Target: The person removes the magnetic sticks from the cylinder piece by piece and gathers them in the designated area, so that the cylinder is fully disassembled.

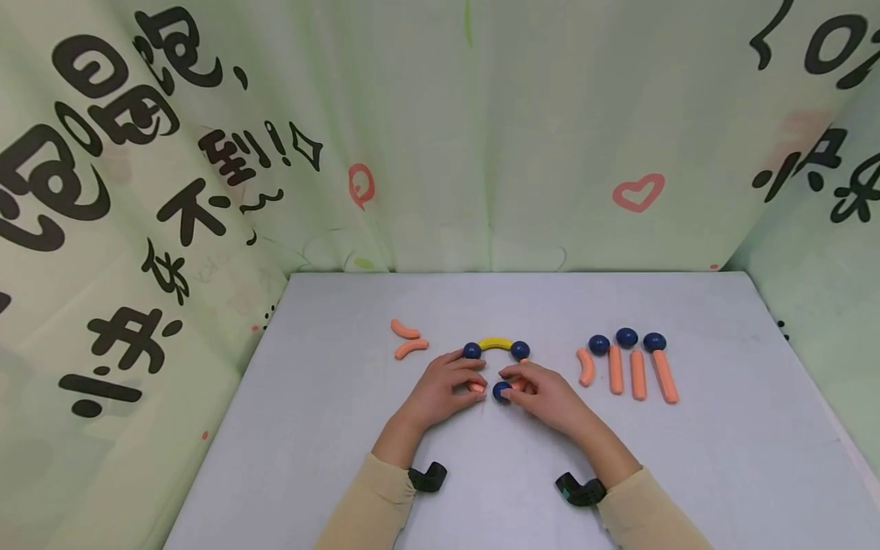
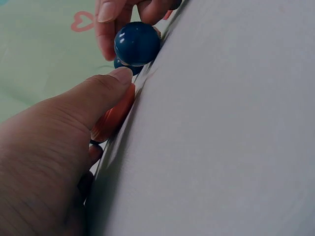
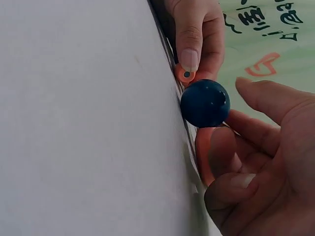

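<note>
My left hand point(image 1: 447, 388) pinches an orange rod point(image 2: 115, 115); a small dark core shows in its end in the right wrist view. Facing it, my right hand point(image 1: 543, 393) holds another orange rod point(image 3: 204, 150) between its fingers, with a blue ball point(image 3: 205, 103) at its end. The two rod ends point at each other, the ball between them. Just beyond the hands, a yellow curved rod point(image 1: 496, 343) spans a left blue ball point(image 1: 471, 351) and a right blue ball point(image 1: 520, 351). The fingers of both hands partly hide the held rods.
Two orange curved rods point(image 1: 411, 348) lie to the left on the white table point(image 1: 330, 458). At right lie an orange curved rod point(image 1: 586, 367), several straight orange rods point(image 1: 638, 375) and several blue balls point(image 1: 626, 338). A printed curtain point(image 1: 550, 137) encloses the table's back and sides.
</note>
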A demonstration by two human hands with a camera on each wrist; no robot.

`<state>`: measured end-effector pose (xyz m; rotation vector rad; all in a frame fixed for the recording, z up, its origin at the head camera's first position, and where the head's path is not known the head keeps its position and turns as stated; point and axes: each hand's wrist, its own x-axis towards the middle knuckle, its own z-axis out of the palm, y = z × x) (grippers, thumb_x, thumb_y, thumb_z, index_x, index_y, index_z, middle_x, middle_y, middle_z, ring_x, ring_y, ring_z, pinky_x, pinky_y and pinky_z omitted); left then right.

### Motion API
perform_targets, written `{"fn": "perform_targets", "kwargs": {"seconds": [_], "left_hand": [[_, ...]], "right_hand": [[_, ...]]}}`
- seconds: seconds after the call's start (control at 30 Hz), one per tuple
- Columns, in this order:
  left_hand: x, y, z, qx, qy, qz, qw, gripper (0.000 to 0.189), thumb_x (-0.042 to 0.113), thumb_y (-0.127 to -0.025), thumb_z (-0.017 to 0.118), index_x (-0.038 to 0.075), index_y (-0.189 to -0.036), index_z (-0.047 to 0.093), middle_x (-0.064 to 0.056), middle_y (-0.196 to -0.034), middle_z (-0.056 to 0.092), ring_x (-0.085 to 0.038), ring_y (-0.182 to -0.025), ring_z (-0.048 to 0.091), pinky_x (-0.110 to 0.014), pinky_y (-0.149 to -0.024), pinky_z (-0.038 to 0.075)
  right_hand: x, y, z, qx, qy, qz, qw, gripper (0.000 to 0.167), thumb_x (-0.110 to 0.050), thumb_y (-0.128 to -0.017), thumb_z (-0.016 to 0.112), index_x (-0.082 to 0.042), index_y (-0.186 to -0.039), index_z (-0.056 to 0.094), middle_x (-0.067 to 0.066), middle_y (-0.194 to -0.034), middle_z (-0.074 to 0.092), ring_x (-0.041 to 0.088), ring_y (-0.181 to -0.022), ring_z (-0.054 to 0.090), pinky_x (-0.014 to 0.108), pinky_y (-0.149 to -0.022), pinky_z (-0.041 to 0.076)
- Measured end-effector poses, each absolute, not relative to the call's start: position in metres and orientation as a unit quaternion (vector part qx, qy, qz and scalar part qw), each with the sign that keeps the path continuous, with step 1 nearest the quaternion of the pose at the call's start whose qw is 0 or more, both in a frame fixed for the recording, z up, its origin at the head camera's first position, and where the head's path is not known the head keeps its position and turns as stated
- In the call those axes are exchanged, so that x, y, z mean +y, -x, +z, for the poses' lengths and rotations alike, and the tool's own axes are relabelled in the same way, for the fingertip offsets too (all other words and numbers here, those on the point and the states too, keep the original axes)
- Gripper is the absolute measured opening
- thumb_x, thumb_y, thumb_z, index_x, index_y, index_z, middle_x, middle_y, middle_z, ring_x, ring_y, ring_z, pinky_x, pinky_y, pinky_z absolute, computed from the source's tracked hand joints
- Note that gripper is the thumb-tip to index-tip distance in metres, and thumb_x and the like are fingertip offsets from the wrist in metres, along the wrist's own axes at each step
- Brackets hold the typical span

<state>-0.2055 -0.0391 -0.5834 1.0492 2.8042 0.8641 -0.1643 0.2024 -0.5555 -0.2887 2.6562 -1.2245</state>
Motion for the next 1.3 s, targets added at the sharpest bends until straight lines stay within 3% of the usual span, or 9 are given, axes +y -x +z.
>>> {"fn": "perform_targets", "kwargs": {"seconds": [0.27, 0.47, 0.6, 0.7, 1.03, 1.3], "left_hand": [[-0.04, 0.206, -0.585, 0.897, -0.342, 0.279, 0.004, 0.019, 0.04, -0.091, 0.071, 0.029, -0.106, 0.075, 0.012, -0.14, 0.059, -0.025, -0.144, 0.039, -0.044, -0.119, 0.03], [-0.041, 0.208, -0.585, 0.892, -0.356, 0.279, -0.013, 0.019, 0.038, -0.09, 0.072, 0.027, -0.106, 0.075, 0.01, -0.138, 0.061, -0.026, -0.142, 0.042, -0.044, -0.118, 0.033], [-0.041, 0.208, -0.585, 0.89, -0.357, 0.283, -0.013, 0.019, 0.038, -0.09, 0.072, 0.027, -0.106, 0.075, 0.01, -0.137, 0.061, -0.025, -0.142, 0.042, -0.042, -0.119, 0.032], [-0.041, 0.208, -0.584, 0.889, -0.357, 0.288, -0.01, 0.02, 0.038, -0.09, 0.072, 0.026, -0.106, 0.076, 0.01, -0.137, 0.062, -0.023, -0.143, 0.042, -0.04, -0.12, 0.031], [-0.04, 0.207, -0.584, 0.891, -0.352, 0.287, -0.004, 0.02, 0.037, -0.09, 0.072, 0.027, -0.107, 0.075, 0.011, -0.138, 0.061, -0.022, -0.143, 0.041, -0.04, -0.12, 0.031], [-0.04, 0.208, -0.586, 0.892, -0.35, 0.285, -0.002, 0.02, 0.039, -0.091, 0.071, 0.028, -0.107, 0.075, 0.012, -0.139, 0.06, -0.023, -0.144, 0.04, -0.041, -0.12, 0.03]], "right_hand": [[0.204, 0.181, -0.529, 0.912, 0.082, -0.392, 0.091, 0.035, -0.041, -0.095, 0.064, -0.023, -0.126, 0.064, 0.002, -0.098, 0.063, 0.018, -0.077, 0.052, 0.03, -0.066, 0.042], [0.203, 0.21, -0.509, 0.914, 0.098, -0.377, 0.11, 0.034, -0.037, -0.096, 0.065, -0.021, -0.126, 0.064, 0.004, -0.099, 0.066, 0.018, -0.076, 0.053, 0.03, -0.064, 0.044], [0.199, 0.231, -0.5, 0.911, 0.135, -0.37, 0.121, 0.035, -0.035, -0.097, 0.063, -0.018, -0.127, 0.065, 0.001, -0.119, 0.067, 0.02, -0.094, 0.058, 0.031, -0.073, 0.05], [0.196, 0.246, -0.5, 0.907, 0.155, -0.368, 0.137, 0.036, -0.035, -0.097, 0.062, -0.016, -0.128, 0.065, 0.003, -0.125, 0.066, 0.023, -0.107, 0.058, 0.036, -0.082, 0.052], [0.193, 0.271, -0.512, 0.896, 0.144, -0.361, 0.215, 0.034, -0.032, -0.097, 0.063, -0.019, -0.128, 0.065, 0.004, -0.13, 0.064, 0.029, -0.121, 0.057, 0.049, -0.101, 0.047], [0.203, 0.273, -0.521, 0.894, 0.148, -0.36, 0.224, 0.033, -0.03, -0.097, 0.062, -0.017, -0.127, 0.065, 0.007, -0.129, 0.065, 0.029, -0.12, 0.058, 0.05, -0.103, 0.047]]}}
